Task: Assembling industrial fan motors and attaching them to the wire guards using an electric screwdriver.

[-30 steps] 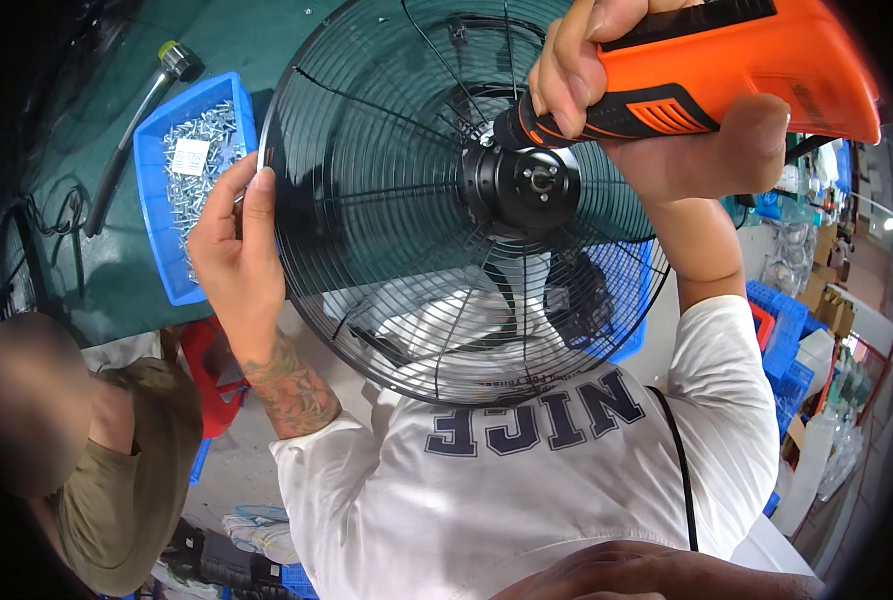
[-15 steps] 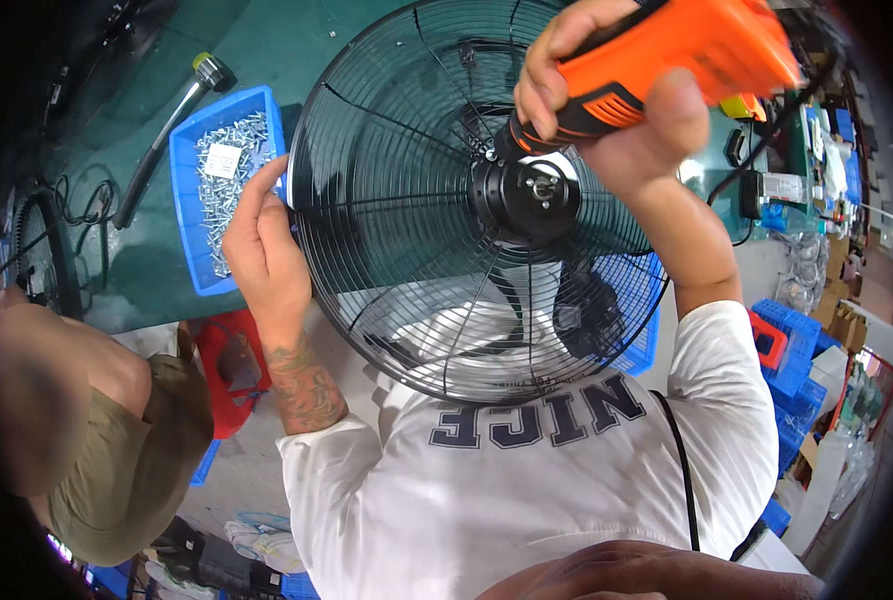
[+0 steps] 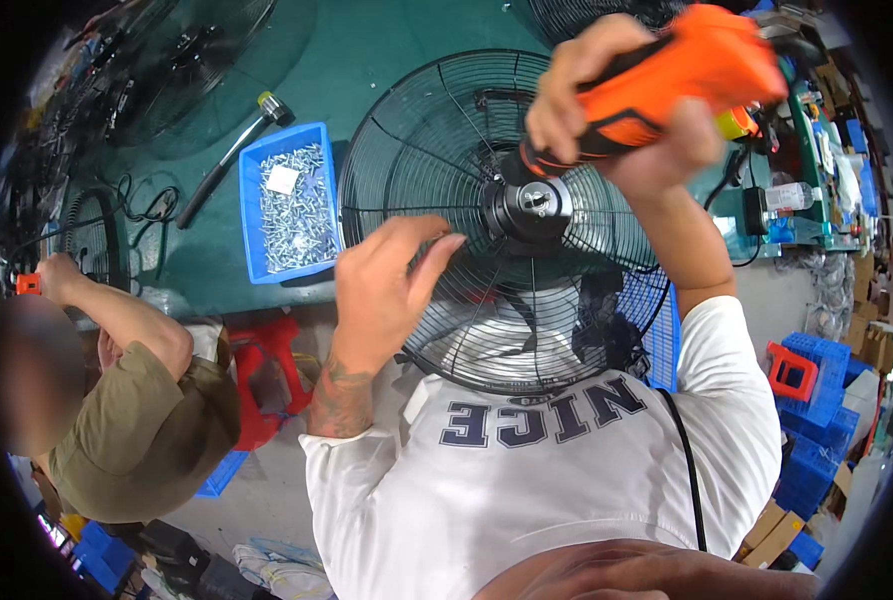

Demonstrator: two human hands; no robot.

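Note:
A black wire fan guard (image 3: 436, 345) lies in front of me on the bench, its near rim against my white shirt. At its middle sits a round black hub (image 3: 526, 215) with a shiny centre. My right hand (image 3: 649, 168) grips an orange and black power screwdriver (image 3: 716, 60), somewhat blurred. The tool's nose points down at the far side of the hub; whether it touches a screw is hidden. Above the guard's left part hovers my left hand (image 3: 378, 290), thumb and forefinger tips brought together. Anything between those tips is too small to make out.
Left of the guard stands a blue bin (image 3: 249, 225) of loose screws. Beside it lies a mallet (image 3: 228, 160) with a black handle. A co-worker's arm (image 3: 131, 315) reaches in at far left, near a red stool (image 3: 266, 385). More fan guards (image 3: 191, 60) lie farther back.
My left hand has left the guard's left rim and come in over its wires, fingertips drawn together. My right hand keeps the screwdriver at the hub. The whole view has shifted.

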